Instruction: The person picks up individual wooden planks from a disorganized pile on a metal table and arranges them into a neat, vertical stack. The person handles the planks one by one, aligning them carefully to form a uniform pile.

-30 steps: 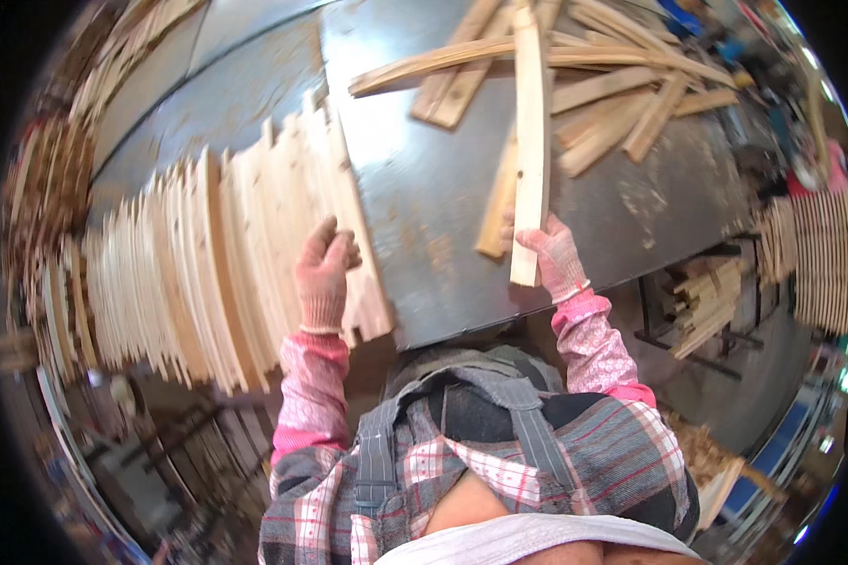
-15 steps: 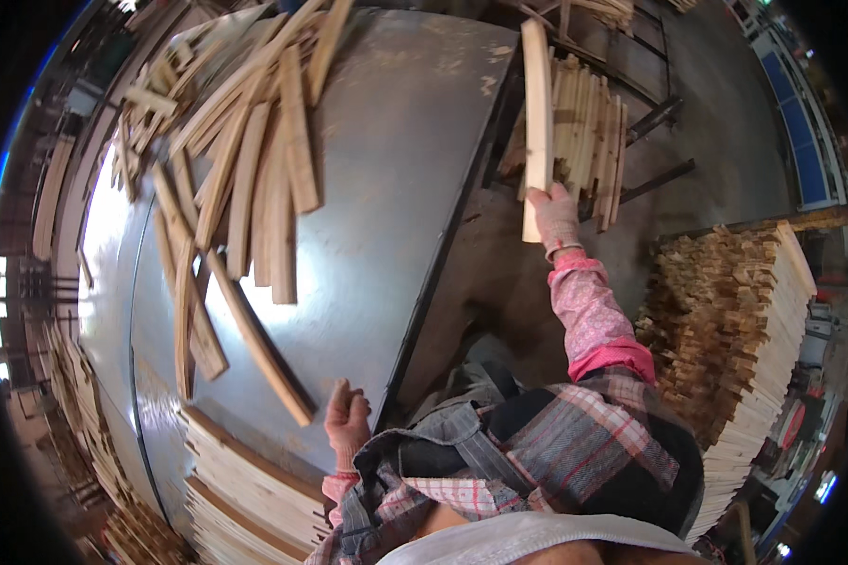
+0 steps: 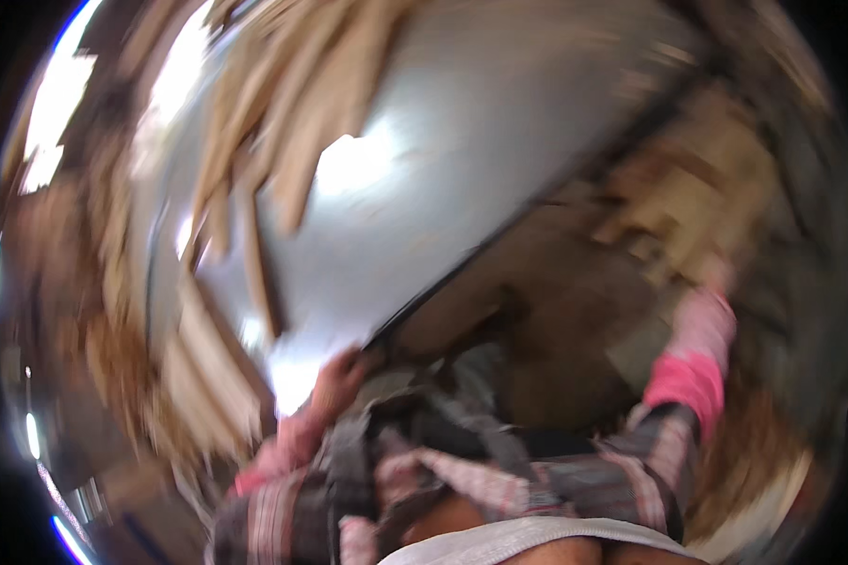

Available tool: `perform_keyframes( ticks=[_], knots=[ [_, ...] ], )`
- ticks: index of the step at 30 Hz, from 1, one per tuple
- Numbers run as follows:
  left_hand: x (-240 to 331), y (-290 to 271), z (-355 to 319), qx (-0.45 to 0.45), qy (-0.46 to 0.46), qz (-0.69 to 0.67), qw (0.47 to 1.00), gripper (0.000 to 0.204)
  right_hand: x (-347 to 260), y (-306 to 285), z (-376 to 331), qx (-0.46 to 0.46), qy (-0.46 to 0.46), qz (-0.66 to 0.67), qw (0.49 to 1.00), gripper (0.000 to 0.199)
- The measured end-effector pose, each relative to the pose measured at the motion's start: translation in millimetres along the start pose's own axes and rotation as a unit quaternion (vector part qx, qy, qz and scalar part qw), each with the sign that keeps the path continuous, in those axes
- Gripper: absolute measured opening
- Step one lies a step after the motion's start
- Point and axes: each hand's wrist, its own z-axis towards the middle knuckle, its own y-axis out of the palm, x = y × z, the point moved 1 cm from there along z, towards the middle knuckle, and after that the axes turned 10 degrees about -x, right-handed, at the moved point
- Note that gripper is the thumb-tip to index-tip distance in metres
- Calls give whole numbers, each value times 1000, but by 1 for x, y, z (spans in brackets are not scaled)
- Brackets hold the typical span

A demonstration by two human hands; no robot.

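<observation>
Resting my left hand [image 3: 334,381] at the near edge of the grey bench [image 3: 499,179], I can't tell through the blur how open it is. My right hand [image 3: 716,278] reaches past the bench's right edge, grip unclear. Wood strips [image 3: 283,141] lie toward the bench's far left corner.

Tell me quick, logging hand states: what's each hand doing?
Left hand: at the metal table edge, grip too blurred to tell.
Right hand: blurred, cannot tell.
</observation>
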Motion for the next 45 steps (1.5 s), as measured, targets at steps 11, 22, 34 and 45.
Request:
perform_keyframes(
  ticks=[11,22,34,45],
  knots=[
    [-174,-18,-30,297,-194,-610,709,8,0,-72,62,142,-118,-554,812,41],
    [-401,-33,-36,447,-167,-722,501,59,-449,10,-339,-134,-539,192,809,39],
    [-434,-52,13,351,-50,-925,133,55,-492,266,-686,-390,-672,-127,617,44],
    [-419,-149,-122,183,-70,-796,572,29,-503,407,-959,-796,-154,-70,581,34]
  ],
)
